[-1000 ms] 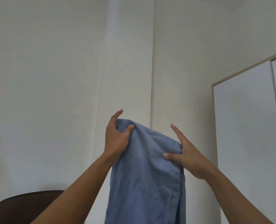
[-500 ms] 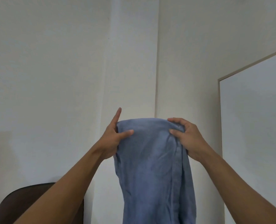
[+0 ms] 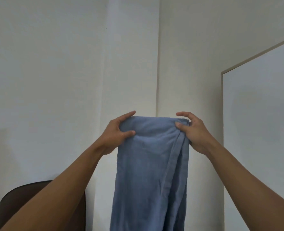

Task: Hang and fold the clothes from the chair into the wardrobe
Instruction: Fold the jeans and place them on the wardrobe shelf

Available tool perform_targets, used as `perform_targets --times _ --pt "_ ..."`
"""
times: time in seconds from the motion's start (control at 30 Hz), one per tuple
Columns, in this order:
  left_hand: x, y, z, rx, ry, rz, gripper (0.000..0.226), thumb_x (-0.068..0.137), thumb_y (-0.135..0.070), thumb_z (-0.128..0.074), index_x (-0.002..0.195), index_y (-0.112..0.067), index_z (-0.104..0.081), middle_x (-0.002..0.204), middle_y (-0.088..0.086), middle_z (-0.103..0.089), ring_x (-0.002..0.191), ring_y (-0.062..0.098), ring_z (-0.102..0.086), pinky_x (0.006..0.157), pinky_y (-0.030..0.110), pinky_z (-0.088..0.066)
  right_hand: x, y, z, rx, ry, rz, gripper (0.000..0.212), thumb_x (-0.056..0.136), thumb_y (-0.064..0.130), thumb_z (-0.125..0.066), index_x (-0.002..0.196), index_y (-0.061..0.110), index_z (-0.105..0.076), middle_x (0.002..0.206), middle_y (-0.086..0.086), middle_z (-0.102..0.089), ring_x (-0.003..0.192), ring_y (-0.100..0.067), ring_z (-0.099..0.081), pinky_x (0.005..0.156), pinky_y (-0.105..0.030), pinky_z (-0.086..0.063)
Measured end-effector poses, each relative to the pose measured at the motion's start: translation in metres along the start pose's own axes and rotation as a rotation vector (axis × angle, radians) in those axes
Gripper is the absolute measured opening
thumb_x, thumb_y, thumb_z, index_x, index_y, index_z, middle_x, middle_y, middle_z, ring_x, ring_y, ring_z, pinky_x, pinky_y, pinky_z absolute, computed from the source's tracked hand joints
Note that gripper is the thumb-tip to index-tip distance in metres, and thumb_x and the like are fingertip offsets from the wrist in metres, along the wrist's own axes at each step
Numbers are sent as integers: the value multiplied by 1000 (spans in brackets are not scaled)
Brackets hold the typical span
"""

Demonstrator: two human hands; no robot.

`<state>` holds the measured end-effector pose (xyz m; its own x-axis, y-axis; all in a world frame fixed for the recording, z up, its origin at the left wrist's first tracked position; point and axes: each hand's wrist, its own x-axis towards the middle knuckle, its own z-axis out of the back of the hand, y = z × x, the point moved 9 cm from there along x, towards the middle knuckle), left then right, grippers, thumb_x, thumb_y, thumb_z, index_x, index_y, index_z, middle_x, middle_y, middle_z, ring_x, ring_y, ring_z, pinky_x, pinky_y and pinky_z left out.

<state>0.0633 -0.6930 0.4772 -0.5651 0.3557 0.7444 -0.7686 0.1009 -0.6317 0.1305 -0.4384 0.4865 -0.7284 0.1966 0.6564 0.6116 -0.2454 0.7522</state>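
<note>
The person stands with both bare arms raised, holding a blue garment [image 3: 151, 164] up in front of them against the pale wall [image 3: 54, 80]. The left hand [image 3: 115, 133] pinches the top left corner. Its thumb is pressed flat on the near face of the cloth and its fingers are tucked behind, with the forefinger showing above the top edge. The right hand [image 3: 193, 130] grips the top right corner the same way, thumb on the near side and fingers curled behind, the forefinger arching above the cloth. Both hands are closed firmly on the fabric.

Between them the top edge runs nearly level and looks rounded, as though the cloth is doubled over there. From the hands it hangs straight down in a long, narrow drop and runs out of the bottom of view, so its lower end cannot be seen. A stitched seam runs down its right side from under the right thumb, with soft creases beside it. I cannot tell whether it is trousers or a shirt.

Low on the left is the rounded back of a dark brown chair [image 3: 18, 205], partly hidden behind the left forearm; the garment hangs to its right. On the right stands the wardrobe [image 3: 257, 130], its white doors shut inside a light wood frame. The garment is held apart from it.
</note>
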Motion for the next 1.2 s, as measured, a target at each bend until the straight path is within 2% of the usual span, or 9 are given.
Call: perform_targets --times 0.07,0.2,0.3,0.43,0.67,0.93,1.07,1.13,1.2 --pt "3 -10 10 -9 -133 -30 54 85 1 -74 123 -36 -68 130 -13 -64 123 8 -59 96 21 -52 -3 -6 -4 108 18 -17 27 95 17 -65 118 29 -66 128 -12 -60 95 -20 -68 81 -37 -60" --pt "3 -12 3 75 -101 -42 73 87 -5 -73 144 -41 -46 149 -15 -44 137 4 -41 113 29 -40 -9 -1 -23 -221 261 84 74 84 13 -78 142 41 -42 133 15 -46 114 -10 -60 91 -32 -57" --pt "4 -14 3 184 -83 -59 89 82 -9 -79 151 -43 -34 152 -16 -38 138 4 -39 113 31 -40 -1 17 -3 -362 63 185 53 89 9 -71 133 33 -51 128 10 -52 114 -10 -57 91 -26 -55" --pt "2 -25 7 357 -263 -194 80 73 -19 -87 143 -35 -50 137 -17 -55 126 2 -51 108 33 -47 3 26 3 -368 -79 204 24 99 15 -58 120 27 -58 117 18 -55 105 -3 -56 95 -26 -52" --pt "10 -20 7 357 -124 -125 91 79 -17 -82 151 -42 -33 143 -20 -41 131 0 -41 107 22 -39 1 14 3 -409 40 172 66 81 22 -81 135 38 -47 134 14 -48 117 -9 -52 96 -30 -51" --pt "5 -38 20 477 -330 -265 70 76 -12 -83 138 -31 -56 126 -15 -63 116 8 -60 103 30 -49 4 24 1 -390 -69 251 47 90 10 -69 131 29 -55 127 12 -57 116 -8 -56 104 -37 -50" --pt "-3 -40 17 606 -434 -326 59 81 -22 -79 135 -32 -59 100 -9 -68 96 14 -59 100 41 -48 8 28 2 -464 -146 271 45 91 18 -69 128 39 -55 125 10 -58 114 -10 -54 109 -45 -42" --pt "-9 -43 18 691 -528 -340 66 81 -30 -81 140 -39 -53 96 -16 -48 99 12 -38 102 40 -38 9 30 6 -491 -192 290 44 91 21 -69 128 41 -55 125 10 -58 112 -10 -54 108 -42 -43" --pt "-7 -35 12 629 -435 -306 84 80 -37 -82 147 -51 -33 119 -27 -32 121 11 -28 107 39 -30 8 36 7 -391 -193 324 42 93 16 -67 129 34 -56 123 15 -56 109 -4 -53 100 -24 -46"
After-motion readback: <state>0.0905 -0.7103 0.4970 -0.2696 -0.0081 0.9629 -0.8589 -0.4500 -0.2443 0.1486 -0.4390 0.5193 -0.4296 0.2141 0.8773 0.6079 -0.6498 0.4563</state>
